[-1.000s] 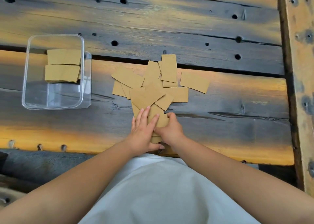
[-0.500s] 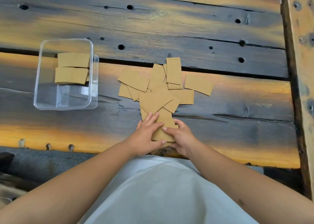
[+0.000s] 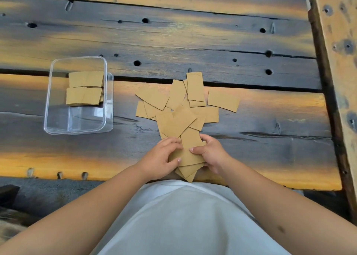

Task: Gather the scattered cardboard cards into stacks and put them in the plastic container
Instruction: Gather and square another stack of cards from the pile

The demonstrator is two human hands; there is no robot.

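On the plank table (image 3: 251, 138), both hands' fingers (image 3: 195, 149) clamp a card bundle (image 3: 190, 158); container (image 3: 77, 131) left.

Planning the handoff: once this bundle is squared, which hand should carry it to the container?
Probably left. The plastic container sits on the left hand's side; the right hand would have to cross over. Both grip the card bundle.

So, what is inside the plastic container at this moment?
The plastic container holds two stacks of cardboard cards, side by side at its far end. The near half looks bare. How many cards each stack has is hidden.
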